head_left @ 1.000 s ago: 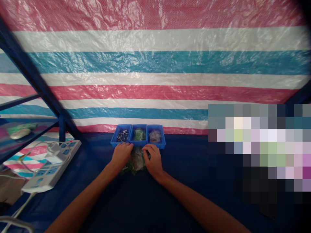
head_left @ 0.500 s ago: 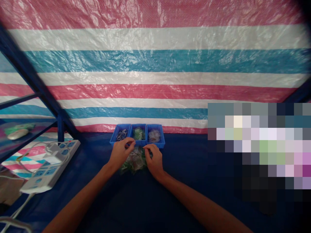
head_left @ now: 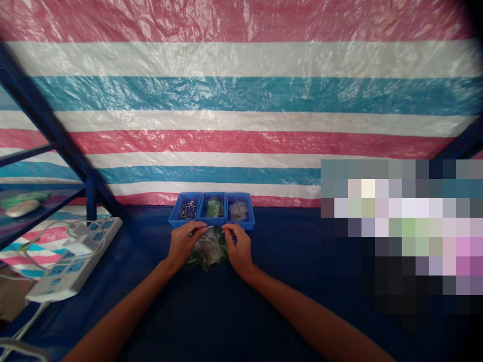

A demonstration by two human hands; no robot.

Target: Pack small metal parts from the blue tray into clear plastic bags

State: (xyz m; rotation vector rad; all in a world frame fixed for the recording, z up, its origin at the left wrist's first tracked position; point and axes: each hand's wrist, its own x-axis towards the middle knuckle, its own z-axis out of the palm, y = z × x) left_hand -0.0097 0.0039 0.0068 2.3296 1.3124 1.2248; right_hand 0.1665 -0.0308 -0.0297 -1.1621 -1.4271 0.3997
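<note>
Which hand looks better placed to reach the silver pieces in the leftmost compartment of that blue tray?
Probably the left hand: it sits just below the leftmost compartment of the blue tray. The right hand is nearer the rightmost compartment, with the plastic packet between the hands.

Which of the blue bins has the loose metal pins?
The leftmost bin: silver pins; the middle bin holds a green packet, the right bin a clear one.

A woven plastic tarp (head_left: 241, 95) in pink, white and teal stripes hangs as the wall. A dark blue metal frame post (head_left: 51, 136) slants up at the left, beside a table (head_left: 196, 317) covered in navy cloth; the right side is pixelated.
</note>
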